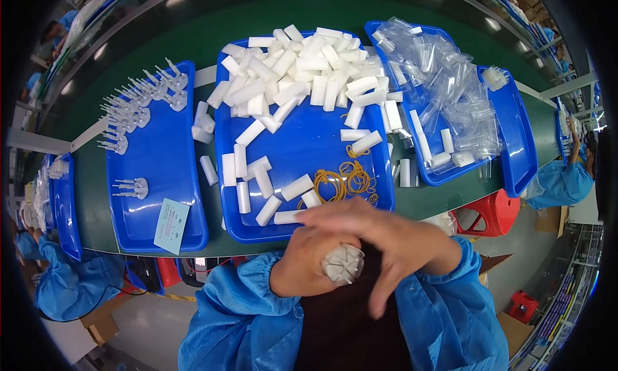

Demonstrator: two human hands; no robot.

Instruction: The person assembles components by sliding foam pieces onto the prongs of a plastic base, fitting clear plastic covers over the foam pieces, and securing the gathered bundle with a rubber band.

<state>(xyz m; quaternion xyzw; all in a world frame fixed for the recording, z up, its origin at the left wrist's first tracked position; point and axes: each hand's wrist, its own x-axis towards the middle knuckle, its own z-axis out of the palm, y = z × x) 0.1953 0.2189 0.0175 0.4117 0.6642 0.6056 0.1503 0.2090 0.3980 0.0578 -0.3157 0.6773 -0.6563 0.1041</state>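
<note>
My left hand (301, 258) is closed around a round, greyish-white plastic piece (343, 265) with rib-like lines on its end, just in front of the middle tray. The rest of that piece is hidden inside the fist. My right hand (393, 239) arches over it, fingers stretched toward the left hand and thumb pointing down apart from them; it looks slightly blurred. Nothing shows in the right hand. Close beyond the hands, yellow rubber bands (329, 185) lie in the blue middle tray (309, 136) among white foam-like blocks (296, 187).
The left blue tray (154, 178) holds clusters of white pins on round bases (132, 117) and a printed slip (171, 226). Clear plastic sleeves (444, 81) fill the right tray (444, 173). A narrower blue tray (520, 146) stands beyond it. A red stool (492, 213) stands at right.
</note>
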